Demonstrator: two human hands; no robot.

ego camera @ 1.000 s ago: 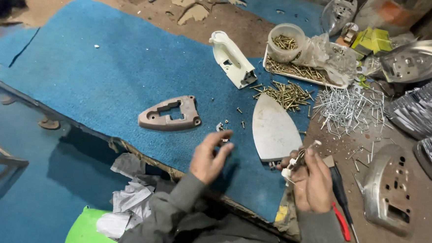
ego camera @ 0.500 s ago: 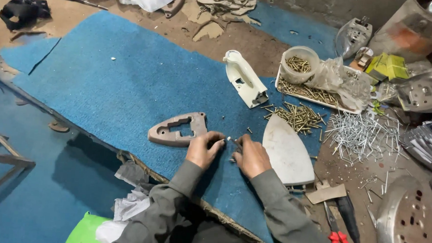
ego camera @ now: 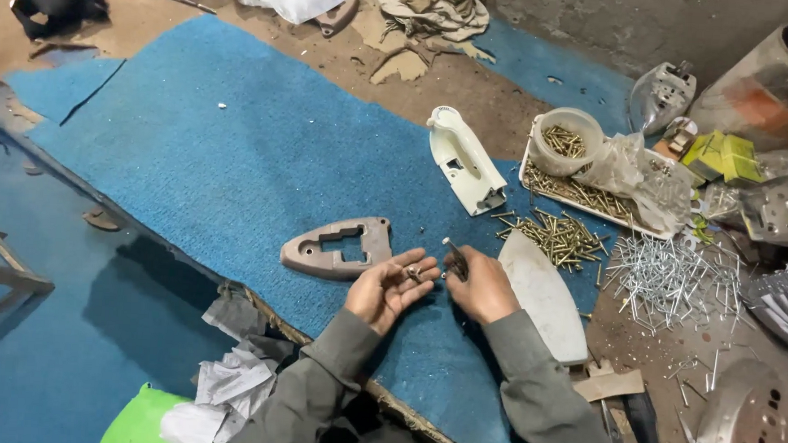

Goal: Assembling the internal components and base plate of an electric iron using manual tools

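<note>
Just below the frame's centre, the left hand lies palm-up, fingers loosely spread under what look like small screws, while the right hand pinches a thin metal piece: light, stiff, slippery bits, best pinched by the shank.

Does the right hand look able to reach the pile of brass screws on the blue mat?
Probably yes: the pile of brass screws lies just beyond the right hand, with only bare blue mat between.

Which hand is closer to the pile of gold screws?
Right. The right hand sits just left of the screw pile; the left hand is farther off, beyond it.
</note>
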